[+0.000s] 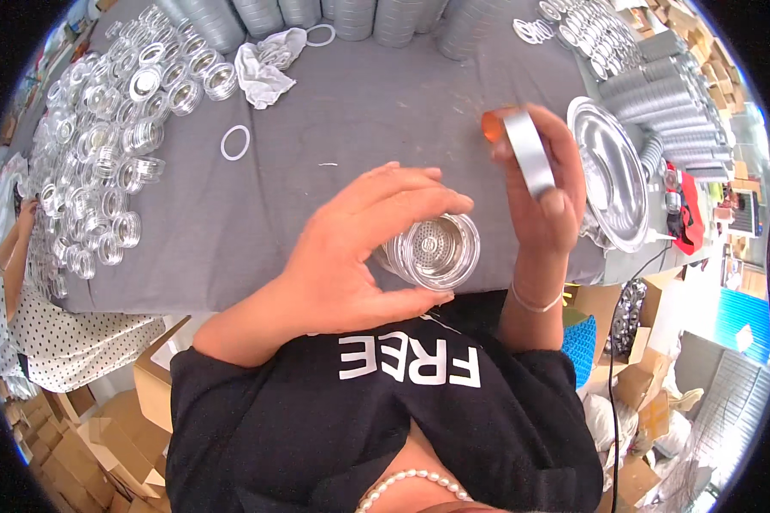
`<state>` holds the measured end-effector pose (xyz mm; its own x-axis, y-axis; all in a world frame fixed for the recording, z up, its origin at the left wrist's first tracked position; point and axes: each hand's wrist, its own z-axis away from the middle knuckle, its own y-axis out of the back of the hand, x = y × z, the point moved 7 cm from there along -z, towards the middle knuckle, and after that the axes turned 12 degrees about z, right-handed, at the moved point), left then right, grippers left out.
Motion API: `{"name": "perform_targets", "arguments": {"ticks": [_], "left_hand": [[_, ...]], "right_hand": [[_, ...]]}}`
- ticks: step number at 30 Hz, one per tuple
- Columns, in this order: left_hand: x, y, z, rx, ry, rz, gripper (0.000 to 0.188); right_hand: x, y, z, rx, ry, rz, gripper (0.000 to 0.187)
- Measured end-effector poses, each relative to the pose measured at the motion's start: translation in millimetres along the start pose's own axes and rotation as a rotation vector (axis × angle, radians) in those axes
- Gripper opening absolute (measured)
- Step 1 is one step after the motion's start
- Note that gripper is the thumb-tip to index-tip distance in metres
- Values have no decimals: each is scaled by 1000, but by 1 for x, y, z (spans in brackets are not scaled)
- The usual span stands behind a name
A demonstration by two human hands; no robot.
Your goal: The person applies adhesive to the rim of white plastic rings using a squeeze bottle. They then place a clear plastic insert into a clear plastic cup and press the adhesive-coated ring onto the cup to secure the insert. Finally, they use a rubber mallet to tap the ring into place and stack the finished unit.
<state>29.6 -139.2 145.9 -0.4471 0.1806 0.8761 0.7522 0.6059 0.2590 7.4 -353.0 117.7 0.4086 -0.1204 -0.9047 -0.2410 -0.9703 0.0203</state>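
My left hand (338, 252) is wrapped round a clear glass jar (464, 267) at the table's near edge, thumb on the near side and fingers on the far side. The jar's round mouth faces up toward me, and a perforated metal strainer (435, 246) shows inside it. To the right, my right hand (560, 175) holds a silver metal lid (529, 152) on edge, raised above the table and apart from the jar. An orange patch shows beside the lid near my fingertips; I cannot make out what it is.
Many glass jars (111, 162) crowd the grey-covered table's left side. A white ring (235, 143) and a crumpled cloth (265, 68) lie nearer the middle. A round metal tray (631, 184) and stacked silver lids (672, 103) stand right. Another person's arm (17, 248) reaches in at far left.
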Motion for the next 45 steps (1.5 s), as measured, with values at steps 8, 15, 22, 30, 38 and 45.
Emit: {"name": "perform_targets", "arguments": {"ticks": [8, 15, 22, 30, 38, 45], "left_hand": [[-20, 1, 23, 305, 9, 150, 72], [-32, -7, 32, 305, 38, 330, 92], [-29, 3, 29, 273, -120, 228, 81], [-56, -8, 46, 345, -123, 269, 79], [-80, -3, 58, 376, 60, 123, 101], [-61, -2, 43, 424, 36, 26, 107]], "right_hand": [[-49, -16, 34, 44, 0, 34, 89], [-64, -52, 21, -185, 199, 505, 75], [-51, -68, 21, -303, 222, 663, 71], [-7, -81, 43, -152, 269, 301, 77], [8, -85, 58, 46, 411, 260, 75], [8, -79, 59, -25, 365, 371, 90]]}}
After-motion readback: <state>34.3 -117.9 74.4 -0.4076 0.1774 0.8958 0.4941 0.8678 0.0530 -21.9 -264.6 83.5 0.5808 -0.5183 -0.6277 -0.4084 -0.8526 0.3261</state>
